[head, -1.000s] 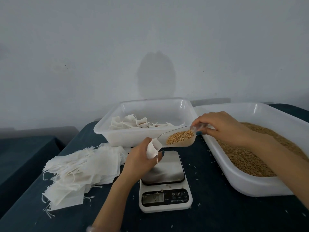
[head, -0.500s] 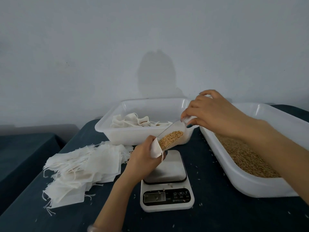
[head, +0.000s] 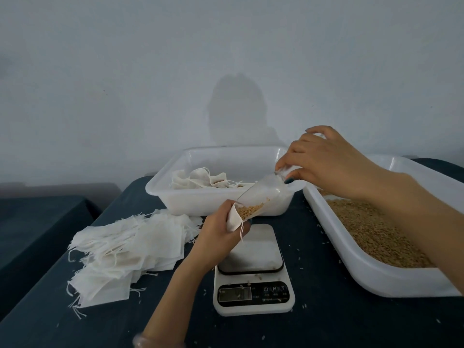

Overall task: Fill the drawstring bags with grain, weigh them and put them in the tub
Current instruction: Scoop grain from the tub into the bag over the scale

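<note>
a small white bag [head: 233, 219] is held open above the scale [head: 251, 254], near the worktop's [head: 326, 322] front edge. a clear scoop [head: 266, 194] tilts grain [head: 249, 210] into it. empty bags [head: 125, 249] heap at the left edge; the tub [head: 198, 204] at the far edge holds a few.

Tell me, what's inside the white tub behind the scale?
Crumpled cloth bags lie in the left part of the tub. The right hand and clear scoop hide its right corner.

Dim, flat, bluish light comes from behind the person and casts a soft head-shaped shadow on the plain pale grey wall [head: 236, 109]. The steel top of the white kitchen scale [head: 251, 249] shows a dull glare. The wide lens bends the dark blue table [head: 326, 322] at the edges, and detail is soft throughout.
</note>
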Action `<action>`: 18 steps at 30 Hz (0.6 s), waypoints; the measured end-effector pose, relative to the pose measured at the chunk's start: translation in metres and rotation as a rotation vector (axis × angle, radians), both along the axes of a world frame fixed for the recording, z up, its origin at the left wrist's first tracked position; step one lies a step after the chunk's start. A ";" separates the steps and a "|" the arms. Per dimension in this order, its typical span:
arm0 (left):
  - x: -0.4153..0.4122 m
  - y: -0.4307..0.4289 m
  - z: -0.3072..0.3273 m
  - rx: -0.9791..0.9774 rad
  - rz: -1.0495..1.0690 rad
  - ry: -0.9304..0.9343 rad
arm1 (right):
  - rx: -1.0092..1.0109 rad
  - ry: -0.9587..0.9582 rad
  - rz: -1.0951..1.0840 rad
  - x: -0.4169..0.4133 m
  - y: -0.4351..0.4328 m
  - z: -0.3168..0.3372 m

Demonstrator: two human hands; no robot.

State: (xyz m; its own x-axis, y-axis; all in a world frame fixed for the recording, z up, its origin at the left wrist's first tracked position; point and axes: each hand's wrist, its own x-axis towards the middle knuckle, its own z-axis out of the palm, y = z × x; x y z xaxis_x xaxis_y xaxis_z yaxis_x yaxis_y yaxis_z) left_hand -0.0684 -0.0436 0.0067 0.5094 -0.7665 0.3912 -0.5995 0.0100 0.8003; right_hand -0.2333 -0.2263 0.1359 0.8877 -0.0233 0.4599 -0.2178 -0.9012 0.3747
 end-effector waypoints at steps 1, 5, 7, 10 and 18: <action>0.000 0.000 0.000 0.001 -0.003 0.002 | 0.051 0.006 -0.012 -0.001 -0.002 -0.003; -0.002 0.001 0.004 -0.026 -0.035 0.034 | 0.365 0.031 -0.002 -0.007 -0.014 -0.021; -0.004 0.002 0.007 -0.047 -0.058 0.053 | 0.538 0.047 0.002 -0.009 -0.023 -0.033; -0.005 0.002 0.007 -0.072 -0.080 0.125 | 0.804 0.067 -0.007 -0.013 -0.035 -0.047; 0.005 0.003 0.002 -0.076 -0.133 0.181 | 1.146 -0.155 -0.191 -0.031 -0.060 -0.058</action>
State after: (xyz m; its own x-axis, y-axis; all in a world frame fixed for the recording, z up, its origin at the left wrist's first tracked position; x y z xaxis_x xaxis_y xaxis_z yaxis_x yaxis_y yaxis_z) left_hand -0.0630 -0.0404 0.0083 0.4728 -0.8034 0.3620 -0.4361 0.1436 0.8884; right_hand -0.2645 -0.2862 0.0782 0.7616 -0.6208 0.1860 -0.3579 -0.6422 -0.6779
